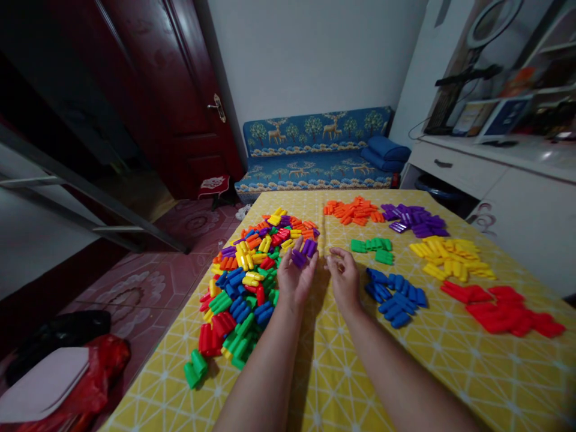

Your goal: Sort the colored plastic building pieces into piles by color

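Observation:
Purple pieces (305,252) lie in my left hand (296,275), palm up, at the right edge of a mixed heap of coloured pieces (245,282). Just to the right, my right hand (344,273) is raised with fingers curled and a gap between thumb and fingertips; nothing shows in it. Beyond and right of it are sorted groups: green pieces (373,247), blue pieces (396,296), orange pieces (353,210), a purple pile (416,219), yellow pieces (452,257) and red pieces (504,307).
The table wears a yellow patterned cloth (333,372). Behind it stands a blue patterned sofa (310,150). A white cabinet (517,192) is at the right, a metal ladder (90,204) at the left. Bags (103,372) lie on the floor at lower left.

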The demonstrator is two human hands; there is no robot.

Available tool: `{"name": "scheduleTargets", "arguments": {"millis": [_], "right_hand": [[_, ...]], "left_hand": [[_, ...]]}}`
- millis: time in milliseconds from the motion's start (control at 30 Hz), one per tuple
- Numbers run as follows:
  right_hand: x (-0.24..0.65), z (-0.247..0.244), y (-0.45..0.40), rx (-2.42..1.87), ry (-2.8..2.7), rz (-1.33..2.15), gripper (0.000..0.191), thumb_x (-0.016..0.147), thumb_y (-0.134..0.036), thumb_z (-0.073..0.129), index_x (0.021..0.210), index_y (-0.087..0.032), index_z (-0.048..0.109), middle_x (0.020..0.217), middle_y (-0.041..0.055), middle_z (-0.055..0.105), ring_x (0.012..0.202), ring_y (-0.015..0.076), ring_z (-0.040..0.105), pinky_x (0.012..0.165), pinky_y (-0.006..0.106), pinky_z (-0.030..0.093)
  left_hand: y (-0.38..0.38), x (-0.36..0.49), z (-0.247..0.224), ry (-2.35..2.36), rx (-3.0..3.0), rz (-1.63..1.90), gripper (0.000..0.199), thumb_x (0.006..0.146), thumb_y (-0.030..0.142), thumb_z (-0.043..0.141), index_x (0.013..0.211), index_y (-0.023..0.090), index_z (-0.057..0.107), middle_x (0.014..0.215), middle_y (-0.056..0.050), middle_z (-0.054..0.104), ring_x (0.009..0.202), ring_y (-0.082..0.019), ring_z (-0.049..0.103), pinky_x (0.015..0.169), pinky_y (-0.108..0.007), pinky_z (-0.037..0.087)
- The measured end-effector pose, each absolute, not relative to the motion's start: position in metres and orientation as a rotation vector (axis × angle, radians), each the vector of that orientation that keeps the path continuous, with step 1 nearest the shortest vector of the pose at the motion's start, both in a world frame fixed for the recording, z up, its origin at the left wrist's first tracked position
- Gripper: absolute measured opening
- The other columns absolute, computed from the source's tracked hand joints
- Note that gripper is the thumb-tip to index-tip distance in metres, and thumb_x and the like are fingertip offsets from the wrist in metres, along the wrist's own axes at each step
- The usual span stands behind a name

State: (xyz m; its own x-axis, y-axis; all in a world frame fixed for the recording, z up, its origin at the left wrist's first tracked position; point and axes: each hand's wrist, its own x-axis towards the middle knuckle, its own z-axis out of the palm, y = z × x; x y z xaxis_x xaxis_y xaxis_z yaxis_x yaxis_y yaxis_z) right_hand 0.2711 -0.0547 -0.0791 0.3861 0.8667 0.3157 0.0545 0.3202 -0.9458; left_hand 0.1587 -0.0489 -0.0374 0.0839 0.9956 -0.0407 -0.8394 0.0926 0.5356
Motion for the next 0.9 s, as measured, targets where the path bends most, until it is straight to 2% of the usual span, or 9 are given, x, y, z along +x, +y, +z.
{"name": "scheduleTargets", "arguments": {"millis": [133,233,433,533,667,900], "right_hand": [[0.271,-0.069,-0.06,-1.156,-1.162,0.561,0.038,0.087,-0.039,0.058,0.12,-0.019,0.056,0.119,0.0117,0.062,0.087,0.0179,0.062,0.075,0.032,0.052],[0.27,-0.067,-0.06,-1.165,-1.278,0.501,0.042,0.085,-0.036,0.062,0.124,-0.02,0.058,0.118,0.0111,0.061,0.086,0.0178,0.06,0.078,0.033,0.052],[0.263,-0.069,-0.06,-1.114,-1.306,0.511,0.022,0.085,-0.026,0.06,0.106,-0.02,0.062,0.106,0.0083,0.061,0.087,0.0181,0.061,0.071,0.03,0.053],[0.257,-0.067,-0.066,-1.076,-1.414,0.51,0.018,0.085,-0.025,0.06,0.103,-0.022,0.062,0.107,0.0081,0.06,0.102,0.0213,0.06,0.081,0.033,0.054],[0.253,-0.068,-0.066,-1.151,-1.535,0.464,0.032,0.085,-0.023,0.059,0.117,-0.023,0.059,0.115,0.0093,0.06,0.113,0.0236,0.057,0.097,0.04,0.048],[0.257,-0.07,-0.062,-1.302,-1.538,0.502,0.027,0.077,-0.021,0.058,0.104,-0.02,0.06,0.106,0.0095,0.066,0.102,0.0253,0.062,0.09,0.041,0.05]], "left_hand": [[-0.054,0.177,-0.042,0.466,0.447,1.357,0.04,0.089,0.044,0.049,0.113,0.016,0.066,0.121,-0.013,0.066,0.122,-0.024,0.058,0.102,-0.038,0.048],[-0.056,0.184,-0.044,0.443,0.435,1.312,0.043,0.093,0.045,0.044,0.117,0.017,0.065,0.121,-0.012,0.066,0.12,-0.024,0.059,0.104,-0.039,0.046],[-0.055,0.188,-0.046,0.467,0.391,1.336,0.043,0.09,0.048,0.052,0.115,0.017,0.066,0.124,-0.012,0.064,0.111,-0.026,0.063,0.101,-0.041,0.047],[-0.051,0.186,-0.05,0.505,0.396,1.346,0.043,0.088,0.049,0.054,0.113,0.017,0.068,0.125,-0.012,0.064,0.109,-0.025,0.064,0.098,-0.04,0.048],[-0.047,0.184,-0.056,0.537,0.425,1.387,0.045,0.089,0.052,0.052,0.112,0.017,0.069,0.121,-0.01,0.067,0.112,-0.024,0.062,0.1,-0.037,0.047],[-0.048,0.187,-0.059,0.604,0.576,1.361,0.05,0.085,0.057,0.057,0.114,0.018,0.068,0.122,-0.01,0.066,0.12,-0.025,0.058,0.106,-0.036,0.041]]}}
